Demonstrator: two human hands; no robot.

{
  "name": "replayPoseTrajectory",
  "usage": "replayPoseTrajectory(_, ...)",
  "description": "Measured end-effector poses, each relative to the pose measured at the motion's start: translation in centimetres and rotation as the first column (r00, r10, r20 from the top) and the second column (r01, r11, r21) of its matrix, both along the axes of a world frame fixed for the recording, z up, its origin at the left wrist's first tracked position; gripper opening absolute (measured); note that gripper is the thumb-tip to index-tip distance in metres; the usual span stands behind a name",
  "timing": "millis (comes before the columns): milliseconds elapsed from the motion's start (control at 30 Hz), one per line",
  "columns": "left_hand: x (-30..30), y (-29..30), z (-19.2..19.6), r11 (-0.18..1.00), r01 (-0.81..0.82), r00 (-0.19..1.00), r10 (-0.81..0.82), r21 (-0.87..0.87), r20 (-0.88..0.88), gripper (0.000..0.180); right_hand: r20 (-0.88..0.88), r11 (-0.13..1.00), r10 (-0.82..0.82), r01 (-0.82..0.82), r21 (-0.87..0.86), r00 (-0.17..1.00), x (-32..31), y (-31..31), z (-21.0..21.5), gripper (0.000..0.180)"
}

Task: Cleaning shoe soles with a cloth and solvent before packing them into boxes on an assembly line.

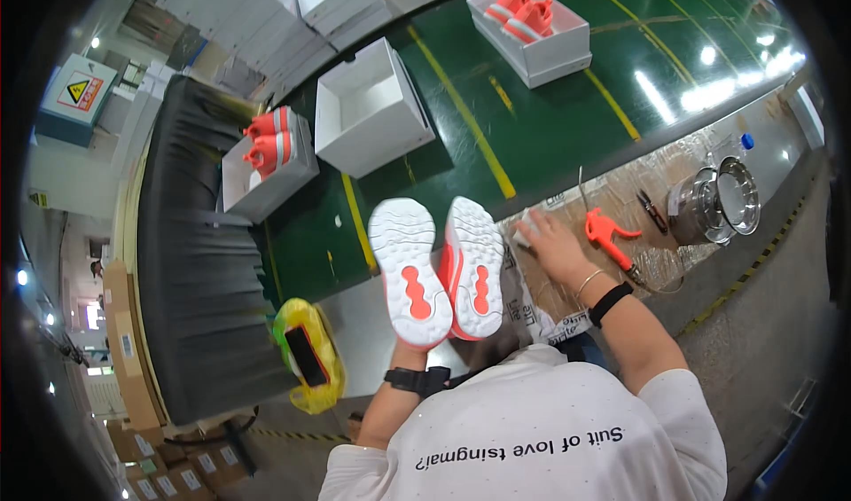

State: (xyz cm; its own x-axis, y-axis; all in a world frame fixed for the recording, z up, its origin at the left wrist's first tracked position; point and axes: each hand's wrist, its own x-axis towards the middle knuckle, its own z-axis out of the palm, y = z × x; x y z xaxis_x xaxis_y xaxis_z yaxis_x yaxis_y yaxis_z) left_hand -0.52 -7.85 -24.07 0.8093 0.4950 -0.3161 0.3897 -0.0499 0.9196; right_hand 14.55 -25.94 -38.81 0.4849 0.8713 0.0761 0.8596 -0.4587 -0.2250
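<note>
A pair of coral-and-white sneakers [413,266] is held up before me, their white soles with coral inserts facing the camera. My left hand [409,356] grips them from behind; the shoes hide its fingers. Over the covered bench to the right, my right hand [557,251] has its fingers closed on a small white wad [523,233], perhaps cloth or paper. Next to that hand lies an orange air blow gun [607,235] with a thin nozzle and a hose.
On the green conveyor [461,75] stand an empty white shoebox [368,111] and two boxes with coral shoes, one at left [270,164], one at far right [532,35]. Pliers [653,211] and a steel pot [709,204] lie right. A yellow bag [332,359] holds a phone [307,356].
</note>
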Motion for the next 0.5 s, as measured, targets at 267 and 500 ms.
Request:
replayPoseTrajectory(267, -5.1, -2.2, -5.7, 0.987, -0.077, 0.997, 0.077, -0.143, -0.005, 0.054, -0.182, 0.7, 0.626, -0.444, 0.56, 0.758, -8.4, 0.8, 9.1, 0.043)
replayPoseTrajectory(500, -6.7, -2.3, -8.8, 0.978, -0.028, 0.998, 0.038, -0.208, 0.046, 0.054, -0.182, 0.912, 0.29, -0.213, 0.351, 0.94, -1.3, 8.3, 2.5, 0.044)
